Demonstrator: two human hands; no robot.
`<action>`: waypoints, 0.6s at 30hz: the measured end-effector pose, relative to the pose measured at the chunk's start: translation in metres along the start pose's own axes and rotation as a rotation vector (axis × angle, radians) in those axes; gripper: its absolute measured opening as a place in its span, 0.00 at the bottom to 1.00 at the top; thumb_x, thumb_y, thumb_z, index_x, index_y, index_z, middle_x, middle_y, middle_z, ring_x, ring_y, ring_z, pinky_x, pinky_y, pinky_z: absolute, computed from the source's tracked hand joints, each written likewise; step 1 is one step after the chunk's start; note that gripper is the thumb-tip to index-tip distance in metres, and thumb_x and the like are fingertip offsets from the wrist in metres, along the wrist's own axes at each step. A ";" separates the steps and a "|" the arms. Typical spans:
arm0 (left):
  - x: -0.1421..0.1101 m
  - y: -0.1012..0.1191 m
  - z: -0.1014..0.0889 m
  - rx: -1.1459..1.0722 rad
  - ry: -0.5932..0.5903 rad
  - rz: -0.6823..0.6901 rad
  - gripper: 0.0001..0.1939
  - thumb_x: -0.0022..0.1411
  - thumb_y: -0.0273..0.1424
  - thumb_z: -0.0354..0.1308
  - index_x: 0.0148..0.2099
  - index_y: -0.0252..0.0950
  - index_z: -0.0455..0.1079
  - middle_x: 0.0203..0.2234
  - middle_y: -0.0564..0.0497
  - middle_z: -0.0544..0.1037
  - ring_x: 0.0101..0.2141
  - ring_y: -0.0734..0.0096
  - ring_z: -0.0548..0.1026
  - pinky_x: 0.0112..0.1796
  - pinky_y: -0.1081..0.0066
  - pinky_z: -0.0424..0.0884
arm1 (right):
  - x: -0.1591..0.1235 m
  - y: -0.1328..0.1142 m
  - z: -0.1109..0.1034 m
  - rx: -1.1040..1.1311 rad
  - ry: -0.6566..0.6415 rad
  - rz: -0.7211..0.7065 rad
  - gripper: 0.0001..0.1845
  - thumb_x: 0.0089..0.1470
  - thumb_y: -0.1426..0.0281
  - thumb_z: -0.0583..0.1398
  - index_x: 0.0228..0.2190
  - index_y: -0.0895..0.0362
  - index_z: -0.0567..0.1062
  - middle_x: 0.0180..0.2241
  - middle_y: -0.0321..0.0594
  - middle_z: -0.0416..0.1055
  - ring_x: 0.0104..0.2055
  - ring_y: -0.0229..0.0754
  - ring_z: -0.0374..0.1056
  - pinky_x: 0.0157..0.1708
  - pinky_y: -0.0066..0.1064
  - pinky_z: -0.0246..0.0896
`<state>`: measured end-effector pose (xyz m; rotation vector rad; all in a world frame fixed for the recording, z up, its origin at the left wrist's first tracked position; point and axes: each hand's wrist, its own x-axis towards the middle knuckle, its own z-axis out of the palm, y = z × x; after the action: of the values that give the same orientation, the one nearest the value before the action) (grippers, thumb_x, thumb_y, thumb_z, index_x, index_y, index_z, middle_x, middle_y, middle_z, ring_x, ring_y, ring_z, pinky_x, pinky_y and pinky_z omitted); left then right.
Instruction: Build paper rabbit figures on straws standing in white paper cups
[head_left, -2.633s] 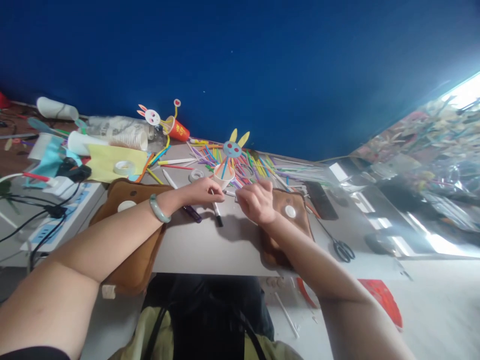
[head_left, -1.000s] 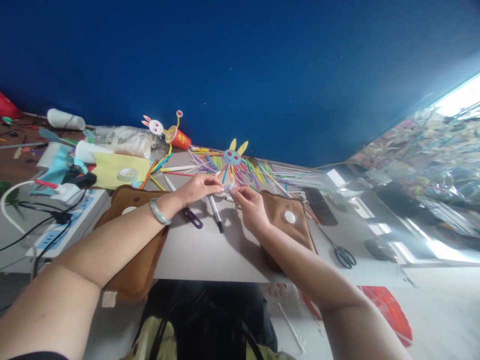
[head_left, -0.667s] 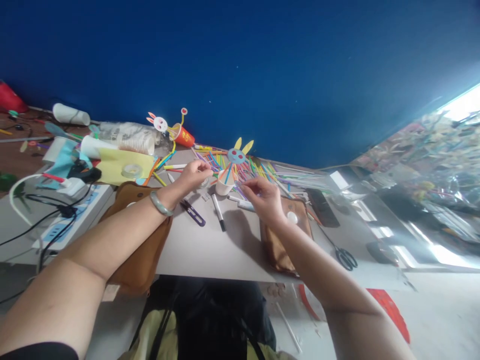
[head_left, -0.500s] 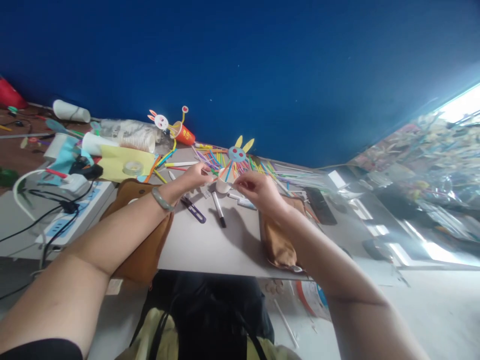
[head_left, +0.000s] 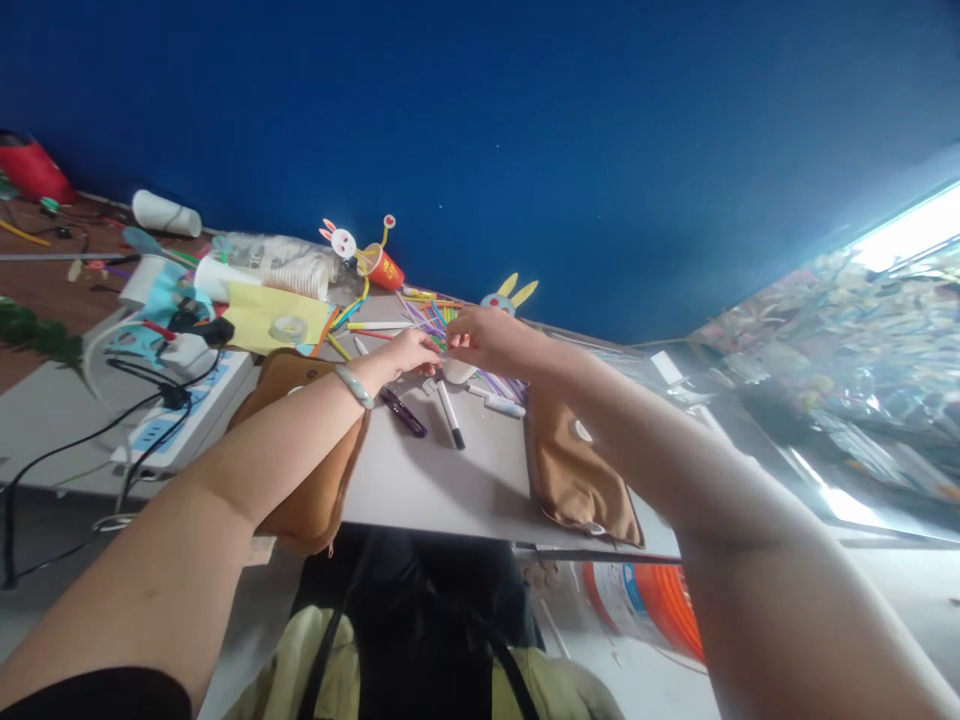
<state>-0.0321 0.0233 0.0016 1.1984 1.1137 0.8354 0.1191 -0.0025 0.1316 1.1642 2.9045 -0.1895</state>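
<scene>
My left hand (head_left: 412,353), with a pale bangle on the wrist, is just left of the small white paper cup (head_left: 458,372). Its thumb and fingers are drawn together, and what they pinch is too small to make out. My right hand (head_left: 491,338) reaches over the cup's top with its fingers curled down and closed; whatever they hold is hidden. Behind that hand shows a blue rabbit head with yellow ears (head_left: 513,293), its lower part covered. In front of the cup lie a white marker with a black cap (head_left: 451,415) and a dark purple cutter (head_left: 403,412).
Brown cloth pouches lie at left (head_left: 311,490) and right (head_left: 581,470). A power strip (head_left: 176,410) with cables stands left. Behind are stacked paper cups (head_left: 296,280), a tape roll (head_left: 289,328), a red cup with a rabbit (head_left: 384,268) and coloured sticks (head_left: 431,315).
My right hand has moved up and left, from the cup's right side to over its top, now covering part of the rabbit head. My left hand stays beside the cup. The view has shifted slightly.
</scene>
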 end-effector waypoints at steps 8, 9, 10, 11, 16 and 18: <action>0.003 0.001 -0.006 -0.126 -0.093 -0.060 0.07 0.55 0.28 0.69 0.34 0.32 0.74 0.26 0.49 0.79 0.21 0.76 0.73 0.26 0.73 0.66 | 0.024 0.011 0.017 -0.093 -0.194 0.130 0.07 0.59 0.75 0.62 0.35 0.58 0.83 0.35 0.43 0.80 0.35 0.41 0.71 0.35 0.29 0.56; 0.003 0.001 -0.007 -0.138 -0.105 -0.060 0.07 0.55 0.27 0.68 0.35 0.32 0.74 0.26 0.50 0.79 0.21 0.76 0.73 0.27 0.74 0.66 | 0.025 0.015 0.020 -0.094 -0.195 0.146 0.07 0.59 0.75 0.62 0.35 0.58 0.83 0.35 0.43 0.79 0.36 0.41 0.71 0.35 0.29 0.57; 0.003 0.000 -0.008 -0.149 -0.114 -0.057 0.07 0.54 0.26 0.68 0.35 0.31 0.74 0.26 0.50 0.78 0.21 0.76 0.73 0.27 0.74 0.66 | 0.026 0.019 0.022 -0.092 -0.194 0.154 0.07 0.59 0.75 0.62 0.35 0.58 0.83 0.35 0.43 0.79 0.36 0.42 0.71 0.35 0.29 0.57; 0.003 -0.001 -0.009 -0.158 -0.117 -0.054 0.08 0.54 0.25 0.68 0.36 0.31 0.74 0.26 0.50 0.78 0.21 0.77 0.73 0.27 0.74 0.66 | 0.025 0.023 0.024 -0.085 -0.191 0.157 0.07 0.59 0.75 0.62 0.35 0.58 0.83 0.35 0.43 0.79 0.37 0.42 0.71 0.35 0.28 0.57; 0.008 -0.006 -0.009 -0.168 -0.081 -0.061 0.12 0.48 0.22 0.72 0.33 0.32 0.71 0.22 0.53 0.76 0.21 0.78 0.73 0.24 0.77 0.63 | 0.020 0.040 0.036 0.001 -0.150 0.115 0.05 0.58 0.74 0.63 0.32 0.58 0.81 0.36 0.42 0.78 0.38 0.41 0.71 0.37 0.27 0.59; 0.012 -0.008 -0.007 -0.168 -0.057 -0.067 0.13 0.47 0.21 0.72 0.31 0.33 0.70 0.20 0.54 0.75 0.20 0.76 0.73 0.23 0.77 0.61 | 0.018 0.044 0.041 0.044 -0.122 0.083 0.05 0.56 0.75 0.63 0.30 0.58 0.80 0.37 0.42 0.77 0.37 0.40 0.71 0.38 0.28 0.60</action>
<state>-0.0361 0.0349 -0.0085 1.0335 1.0114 0.8216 0.1347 0.0363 0.0853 1.2301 2.7554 -0.3133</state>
